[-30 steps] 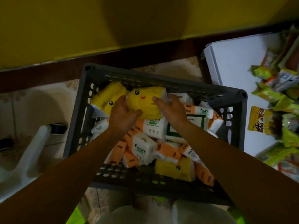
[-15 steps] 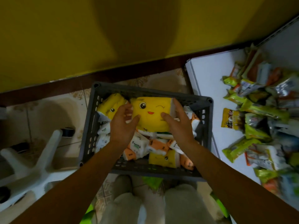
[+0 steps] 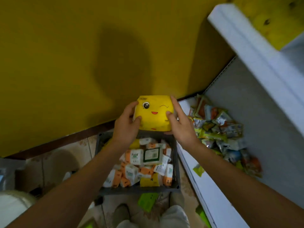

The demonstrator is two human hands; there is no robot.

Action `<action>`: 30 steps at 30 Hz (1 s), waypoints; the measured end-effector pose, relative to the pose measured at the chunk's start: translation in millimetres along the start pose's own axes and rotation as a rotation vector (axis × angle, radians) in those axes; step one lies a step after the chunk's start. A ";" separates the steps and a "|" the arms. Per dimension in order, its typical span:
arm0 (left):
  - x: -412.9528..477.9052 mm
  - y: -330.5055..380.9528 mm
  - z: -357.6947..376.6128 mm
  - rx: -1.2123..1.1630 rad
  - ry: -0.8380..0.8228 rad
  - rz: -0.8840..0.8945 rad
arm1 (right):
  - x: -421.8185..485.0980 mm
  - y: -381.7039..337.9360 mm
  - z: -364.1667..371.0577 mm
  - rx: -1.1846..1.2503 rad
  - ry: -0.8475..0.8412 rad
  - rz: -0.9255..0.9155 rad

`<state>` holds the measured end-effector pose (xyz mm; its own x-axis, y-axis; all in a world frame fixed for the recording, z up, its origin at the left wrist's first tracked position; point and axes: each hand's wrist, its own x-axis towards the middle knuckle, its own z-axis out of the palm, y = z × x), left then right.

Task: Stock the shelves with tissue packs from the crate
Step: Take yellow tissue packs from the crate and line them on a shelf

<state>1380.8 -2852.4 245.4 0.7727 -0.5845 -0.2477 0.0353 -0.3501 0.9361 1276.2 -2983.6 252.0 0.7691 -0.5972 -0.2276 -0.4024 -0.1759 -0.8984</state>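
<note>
At the centre of the frame we hold a yellow tissue pack (image 3: 153, 112) with a winking cartoon face between both hands, above the far rim of the grey crate (image 3: 177, 163). Our left hand (image 3: 126, 125) grips its left side, our right hand (image 3: 178, 123) its right side and lower corner. Below, the crate holds orange-and-white tissue packs (image 3: 136, 168). At right, snack packets (image 3: 218, 129) lie on a white shelf (image 3: 271, 129).
</note>
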 end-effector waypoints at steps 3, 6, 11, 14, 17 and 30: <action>3.3 62.1 1.0 -0.010 0.020 0.074 | -5.2 -46.7 -42.4 0.067 0.051 -0.014; 3.9 114.9 7.0 -0.026 0.016 0.176 | -15.2 -83.2 -81.7 0.004 0.068 -0.128; 1.6 186.1 29.0 0.005 -0.040 0.320 | -32.9 -117.5 -142.0 -0.155 0.160 -0.261; 3.0 222.8 54.2 -0.012 -0.082 0.405 | -40.5 -120.7 -176.4 -0.190 0.308 -0.297; 4.6 246.2 90.0 -0.033 -0.152 0.443 | -47.6 -108.7 -210.9 -0.196 0.453 -0.277; 30.1 211.1 207.6 -0.091 -0.252 0.408 | -18.0 -19.7 -327.7 -0.186 0.852 0.054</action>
<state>1279.9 -3095.9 383.6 0.5579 -0.8236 0.1019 -0.1749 0.0033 0.9846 1107.5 -3225.9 396.9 0.1435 -0.9771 0.1570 -0.5596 -0.2110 -0.8014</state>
